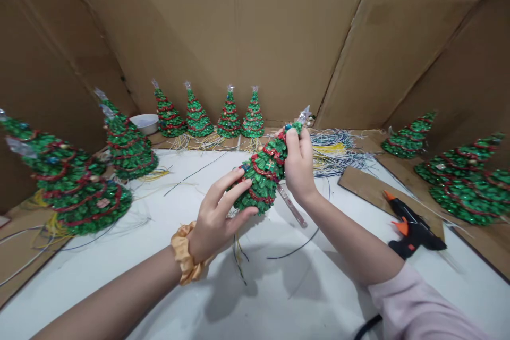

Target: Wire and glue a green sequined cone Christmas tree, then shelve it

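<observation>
A small green Christmas tree figurine with red garland and a clear star on top is held tilted above the white table. My right hand grips it near the top, just under the star. At the lower left side, my left hand supports it with fingers and thumb around the base. Thin wires hang from its underside. Behind it, below my right hand, lies a clear, pinkish narrow strip, partly hidden; I cannot make out what it is.
Several similar trees stand along the back and at the left and right. A bundle of wires lies at the back. On the right, a black and orange glue gun rests by a cardboard piece. A white bowl sits back left.
</observation>
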Demonstrator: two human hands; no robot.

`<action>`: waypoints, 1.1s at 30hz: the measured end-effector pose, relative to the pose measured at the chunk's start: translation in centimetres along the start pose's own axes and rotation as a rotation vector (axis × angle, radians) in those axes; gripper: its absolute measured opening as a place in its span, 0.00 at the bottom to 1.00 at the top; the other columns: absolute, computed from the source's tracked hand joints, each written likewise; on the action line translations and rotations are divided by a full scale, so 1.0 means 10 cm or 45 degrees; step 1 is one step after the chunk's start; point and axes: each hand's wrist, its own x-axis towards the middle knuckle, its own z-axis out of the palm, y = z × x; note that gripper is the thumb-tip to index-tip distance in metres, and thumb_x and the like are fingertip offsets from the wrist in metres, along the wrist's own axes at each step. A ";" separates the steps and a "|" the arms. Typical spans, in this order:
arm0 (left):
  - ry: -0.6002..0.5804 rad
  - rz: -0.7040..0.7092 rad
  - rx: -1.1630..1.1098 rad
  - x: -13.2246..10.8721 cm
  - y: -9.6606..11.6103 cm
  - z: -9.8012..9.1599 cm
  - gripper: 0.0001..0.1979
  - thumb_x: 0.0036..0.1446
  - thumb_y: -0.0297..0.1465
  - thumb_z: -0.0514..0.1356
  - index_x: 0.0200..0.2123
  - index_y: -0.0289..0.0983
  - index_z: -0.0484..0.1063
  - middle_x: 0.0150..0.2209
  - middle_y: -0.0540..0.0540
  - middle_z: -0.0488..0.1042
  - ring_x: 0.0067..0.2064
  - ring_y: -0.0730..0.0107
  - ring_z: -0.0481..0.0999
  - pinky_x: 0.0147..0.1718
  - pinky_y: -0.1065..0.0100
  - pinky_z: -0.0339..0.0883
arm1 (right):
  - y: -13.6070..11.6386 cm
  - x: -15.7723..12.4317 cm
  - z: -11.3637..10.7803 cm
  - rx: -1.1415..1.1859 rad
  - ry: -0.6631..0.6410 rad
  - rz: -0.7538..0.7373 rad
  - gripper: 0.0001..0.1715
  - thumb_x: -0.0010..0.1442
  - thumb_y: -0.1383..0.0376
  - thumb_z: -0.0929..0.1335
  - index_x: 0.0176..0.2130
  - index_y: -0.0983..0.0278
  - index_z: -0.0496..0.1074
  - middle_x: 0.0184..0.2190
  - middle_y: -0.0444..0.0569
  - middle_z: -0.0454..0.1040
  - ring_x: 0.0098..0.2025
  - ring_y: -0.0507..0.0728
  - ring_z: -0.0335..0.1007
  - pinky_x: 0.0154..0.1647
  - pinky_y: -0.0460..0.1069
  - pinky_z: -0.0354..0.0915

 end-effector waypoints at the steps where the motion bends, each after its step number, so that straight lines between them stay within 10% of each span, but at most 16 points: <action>1: 0.002 0.000 0.003 0.00 0.00 0.00 0.23 0.53 0.32 0.61 0.52 0.36 0.62 0.52 0.38 0.64 0.53 0.61 0.66 0.52 0.61 0.64 | 0.00 -0.01 0.00 0.002 0.007 -0.002 0.15 0.60 0.51 0.59 0.33 0.60 0.59 0.27 0.42 0.61 0.30 0.52 0.59 0.36 0.50 0.60; 9: -0.049 0.073 0.048 -0.05 -0.03 0.05 0.38 0.46 0.40 0.64 0.57 0.35 0.55 0.53 0.34 0.61 0.55 0.53 0.64 0.52 0.55 0.65 | 0.00 -0.05 0.02 -0.111 0.111 -0.014 0.15 0.61 0.53 0.58 0.33 0.60 0.60 0.29 0.43 0.62 0.32 0.52 0.60 0.39 0.52 0.59; 33: -0.088 0.083 -0.024 -0.07 -0.10 0.06 0.36 0.47 0.35 0.65 0.58 0.35 0.54 0.54 0.33 0.61 0.56 0.53 0.62 0.53 0.52 0.64 | -0.01 -0.10 0.02 -0.108 0.137 0.010 0.13 0.61 0.54 0.58 0.33 0.61 0.60 0.28 0.42 0.62 0.30 0.51 0.61 0.37 0.50 0.61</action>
